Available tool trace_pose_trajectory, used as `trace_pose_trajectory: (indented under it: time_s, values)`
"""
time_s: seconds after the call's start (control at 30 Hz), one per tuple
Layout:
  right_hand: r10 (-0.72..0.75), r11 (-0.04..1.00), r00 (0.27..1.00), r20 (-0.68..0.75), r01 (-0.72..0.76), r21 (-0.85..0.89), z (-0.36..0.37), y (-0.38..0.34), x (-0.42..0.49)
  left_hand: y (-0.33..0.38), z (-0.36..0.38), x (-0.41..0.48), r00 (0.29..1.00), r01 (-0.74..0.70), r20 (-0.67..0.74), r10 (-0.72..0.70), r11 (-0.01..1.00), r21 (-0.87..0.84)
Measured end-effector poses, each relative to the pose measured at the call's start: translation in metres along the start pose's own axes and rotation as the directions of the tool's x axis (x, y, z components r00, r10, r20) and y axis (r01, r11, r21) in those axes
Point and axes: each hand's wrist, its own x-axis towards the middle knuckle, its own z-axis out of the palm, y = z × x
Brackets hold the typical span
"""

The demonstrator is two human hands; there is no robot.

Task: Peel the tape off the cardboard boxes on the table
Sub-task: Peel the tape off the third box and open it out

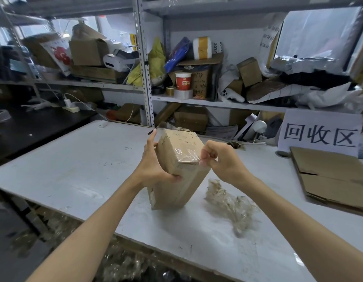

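A brown cardboard box stands tilted on one lower corner on the white table. My left hand grips its left side, thumb under the near edge and fingers up the far side. Clear tape covers the box's upper near corner. My right hand pinches the edge of that tape at the box's right edge. A loose strip of tape sticks up from the box's far top.
A crumpled pile of peeled tape lies on the table to the right of the box. Flattened cardboard lies at the right edge under a white paper sign. Cluttered metal shelves stand behind the table.
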Motion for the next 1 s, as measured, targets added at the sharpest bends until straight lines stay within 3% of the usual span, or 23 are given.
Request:
trace_pose_trajectory:
  time_s: [0.23,0.33,0.5,0.6,0.73,0.8,1.0]
  values:
    - [0.025,0.991,0.990,-0.138,-0.007,0.134,0.001,0.006,-0.011,0.002,0.004,0.004,0.999,0.022,0.037,-0.021,1.000,-0.014]
    - [0.030,0.993,0.965,-0.259,0.000,0.115,0.000,-0.002,-0.008,0.007,0.005,0.005,0.997,0.027,-0.078,-0.024,0.999,0.038]
    - [-0.135,0.981,0.944,-0.302,0.084,-0.177,0.016,-0.021,-0.003,0.016,0.004,0.009,0.982,-0.009,-0.191,0.014,1.000,0.024]
    - [-0.155,0.974,0.940,-0.304,0.094,-0.206,0.016,-0.021,-0.002,0.017,-0.001,0.005,0.979,-0.022,-0.199,0.032,0.998,0.055]
    - [0.009,0.989,0.985,-0.170,0.017,0.148,0.011,-0.023,0.002,0.015,-0.004,0.000,0.988,-0.007,-0.154,0.018,0.997,0.071]
    - [0.044,0.982,0.987,-0.155,-0.014,0.186,0.010,-0.022,0.001,0.014,-0.002,-0.001,0.990,-0.007,-0.141,0.019,0.996,0.088]
    - [0.131,0.899,0.952,-0.275,0.003,0.437,0.014,-0.016,0.000,0.013,0.006,0.005,0.993,0.033,-0.118,-0.026,0.998,0.058]
